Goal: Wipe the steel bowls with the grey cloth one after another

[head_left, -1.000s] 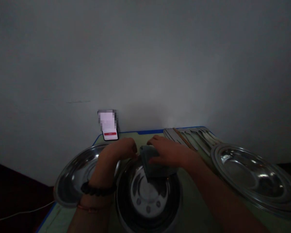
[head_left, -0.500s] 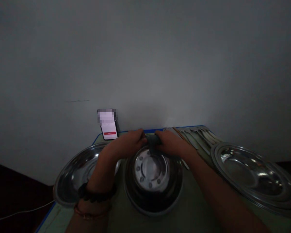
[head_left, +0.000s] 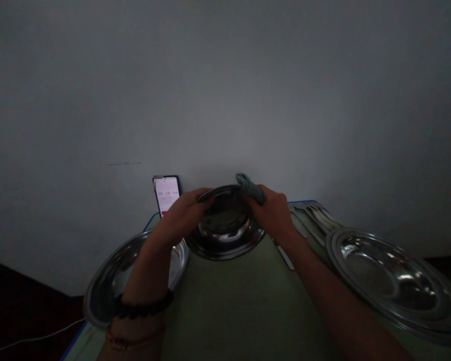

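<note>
A shiny metal bowl point(head_left: 229, 238) is held up and tilted over the middle of the table. My left hand point(head_left: 186, 213) grips its left rim, fingers partly hidden by the bowl. On the other side, my right hand point(head_left: 274, 213) is closed on a bunched grey-green cloth point(head_left: 250, 188) at the bowl's upper right rim. The cloth sticks up above the rim, and I cannot see how the fingers lie beneath it.
To the left stands a large metal basin point(head_left: 103, 281); to the right lie stacked metal plates point(head_left: 376, 273). Several utensils point(head_left: 315, 215) lie at the back right. A phone point(head_left: 168, 193) showing a timer leans against the wall point(head_left: 225, 90). The green table point(head_left: 233, 311) has a blue edge.
The bowl has been lifted and tilted away from the table; its base with round marks faced me before. My hands have moved apart to its rim, and the cloth has shifted to the right.
</note>
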Motion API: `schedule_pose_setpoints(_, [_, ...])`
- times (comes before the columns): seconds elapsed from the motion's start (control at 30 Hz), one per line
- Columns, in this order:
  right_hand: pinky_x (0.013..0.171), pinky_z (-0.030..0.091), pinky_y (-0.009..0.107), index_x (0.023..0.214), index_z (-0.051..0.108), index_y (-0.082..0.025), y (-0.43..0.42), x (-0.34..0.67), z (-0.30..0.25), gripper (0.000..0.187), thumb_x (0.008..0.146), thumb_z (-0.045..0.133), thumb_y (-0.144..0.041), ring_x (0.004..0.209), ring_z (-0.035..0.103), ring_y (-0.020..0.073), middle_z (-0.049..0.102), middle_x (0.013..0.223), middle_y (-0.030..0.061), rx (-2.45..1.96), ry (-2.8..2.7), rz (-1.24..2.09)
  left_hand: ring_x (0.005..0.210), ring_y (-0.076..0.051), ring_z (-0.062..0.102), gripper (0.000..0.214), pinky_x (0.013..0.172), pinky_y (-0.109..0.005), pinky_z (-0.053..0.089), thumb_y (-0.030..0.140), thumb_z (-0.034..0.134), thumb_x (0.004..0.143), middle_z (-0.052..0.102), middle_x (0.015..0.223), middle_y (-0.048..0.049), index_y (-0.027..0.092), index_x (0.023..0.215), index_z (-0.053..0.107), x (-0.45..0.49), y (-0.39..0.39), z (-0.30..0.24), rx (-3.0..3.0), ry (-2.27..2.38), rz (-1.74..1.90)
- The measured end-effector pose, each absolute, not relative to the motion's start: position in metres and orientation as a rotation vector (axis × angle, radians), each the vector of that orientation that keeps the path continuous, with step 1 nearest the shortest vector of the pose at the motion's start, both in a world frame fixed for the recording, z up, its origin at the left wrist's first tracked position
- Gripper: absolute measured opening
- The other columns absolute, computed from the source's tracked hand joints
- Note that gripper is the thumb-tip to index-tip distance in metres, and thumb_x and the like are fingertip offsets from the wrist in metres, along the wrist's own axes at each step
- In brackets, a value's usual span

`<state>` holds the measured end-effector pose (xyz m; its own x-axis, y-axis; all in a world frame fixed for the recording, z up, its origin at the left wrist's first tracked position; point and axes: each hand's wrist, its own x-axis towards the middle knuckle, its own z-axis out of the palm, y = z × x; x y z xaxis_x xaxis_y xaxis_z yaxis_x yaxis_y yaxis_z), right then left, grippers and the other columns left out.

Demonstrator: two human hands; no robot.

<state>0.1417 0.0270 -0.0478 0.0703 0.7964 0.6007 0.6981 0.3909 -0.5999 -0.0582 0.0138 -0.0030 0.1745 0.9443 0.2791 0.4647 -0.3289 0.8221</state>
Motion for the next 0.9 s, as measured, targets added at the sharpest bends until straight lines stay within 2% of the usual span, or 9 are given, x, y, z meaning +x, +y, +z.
schedule_pose_setpoints(0.17, [0.059, 0.044, 0.030, 0.068, 0.066, -0.015, 0.041, 0.134, -0.065, 0.046, 0.081, 0.050, -0.056, 0.071, 0.066, 0.0237, 0.070, 0.068, 0.0100, -1.366, -1.297, 0.506, 0.073, -0.020, 0.065, 0.023, 0.069, -0.032, 0.050, 0.030, 0.060, 0.075, 0.071, 0.075, -0.0048, 0.013, 0.089, 0.068, -0.049, 0.025, -0.010, 1.243, 1.213, 1.478])
schedule_pose_setpoints(0.27, [0.061, 0.050, 0.030, 0.078, 0.067, -0.014, 0.045, 0.120, -0.078, 0.037, 0.076, 0.056, -0.049, 0.073, 0.068, 0.0217, 0.073, 0.080, 0.0108, -1.196, -1.052, 0.887, 0.073, -0.019, 0.066, 0.022, 0.066, -0.030, 0.051, 0.028, 0.057, 0.077, 0.071, 0.080, -0.0053, 0.015, 0.093, 0.065, -0.034, 0.025, -0.010, 1.076, 1.162, 1.606])
schedule_pose_setpoints(0.37, [0.068, 0.053, 0.030, 0.093, 0.067, -0.013, 0.047, 0.113, -0.085, 0.032, 0.070, 0.060, -0.034, 0.079, 0.069, 0.0197, 0.073, 0.094, 0.0112, -1.097, -1.016, 0.972, 0.080, -0.019, 0.066, 0.024, 0.071, -0.031, 0.052, 0.030, 0.056, 0.078, 0.072, 0.088, -0.0045, 0.018, 0.098, 0.065, -0.029, 0.024, -0.012, 1.221, 1.178, 1.587])
schedule_pose_setpoints(0.47, [0.073, 0.052, 0.034, 0.090, 0.068, -0.013, 0.049, 0.127, -0.079, 0.029, 0.066, 0.064, -0.029, 0.083, 0.068, 0.0218, 0.073, 0.091, 0.0098, -1.117, -1.087, 0.881, 0.088, -0.023, 0.065, 0.026, 0.079, -0.034, 0.050, 0.033, 0.064, 0.072, 0.072, 0.089, -0.0054, 0.017, 0.093, 0.067, -0.045, 0.023, -0.011, 1.431, 1.237, 1.456])
schedule_pose_setpoints(0.53, [0.075, 0.050, 0.036, 0.084, 0.069, -0.015, 0.048, 0.142, -0.069, 0.023, 0.063, 0.067, -0.025, 0.083, 0.066, 0.0234, 0.073, 0.085, 0.0071, -1.134, -1.154, 0.816, 0.083, -0.026, 0.065, 0.027, 0.077, -0.038, 0.050, 0.039, 0.064, 0.072, 0.071, 0.082, -0.0078, 0.014, 0.083, 0.068, -0.058, 0.020, -0.008, 1.582, 1.409, 1.309])
schedule_pose_setpoints(0.63, [0.075, 0.049, 0.036, 0.079, 0.070, -0.017, 0.042, 0.158, -0.054, 0.015, 0.066, 0.063, -0.017, 0.080, 0.065, 0.0236, 0.072, 0.078, 0.0051, -1.208, -1.478, 0.599, 0.088, -0.027, 0.066, 0.045, 0.077, -0.038, 0.050, 0.044, 0.057, 0.077, 0.070, 0.104, -0.0113, 0.016, 0.112, 0.063, -0.064, 0.014, -0.002, 1.932, 1.555, 1.021])
schedule_pose_setpoints(0.7, [0.075, 0.049, 0.035, 0.086, 0.071, -0.018, 0.036, 0.158, -0.048, 0.022, 0.071, 0.056, -0.011, 0.082, 0.066, 0.0232, 0.073, 0.082, 0.0062, -1.245, -1.762, 0.411, 0.094, -0.026, 0.066, 0.053, 0.079, -0.036, 0.049, 0.043, 0.053, 0.081, 0.068, 0.115, -0.0117, 0.019, 0.128, 0.053, -0.057, 0.010, -0.002, 2.124, 1.554, 0.813])
schedule_pose_setpoints(0.8, [0.081, 0.049, 0.035, 0.108, 0.067, -0.019, 0.028, 0.152, -0.045, 0.039, 0.074, 0.052, -0.007, 0.093, 0.067, 0.0235, 0.073, 0.097, 0.0081, -1.250, -1.986, 0.332, 0.095, -0.026, 0.067, 0.040, 0.081, -0.034, 0.047, 0.036, 0.043, 0.086, 0.072, 0.106, -0.0112, 0.019, 0.115, 0.064, -0.043, 0.009, -0.005, 2.338, 1.619, 0.503])
schedule_pose_setpoints(0.9, [0.094, 0.046, 0.038, 0.127, 0.054, -0.017, 0.023, 0.148, -0.043, 0.049, 0.078, 0.059, -0.018, 0.109, 0.061, 0.0242, 0.066, 0.119, 0.0113, -1.153, -2.091, 0.441, 0.083, -0.025, 0.068, 0.038, 0.073, -0.032, 0.047, 0.036, 0.039, 0.087, 0.074, 0.091, -0.0113, 0.017, 0.095, 0.071, -0.040, 0.013, -0.008, 2.380, 1.687, 0.345])
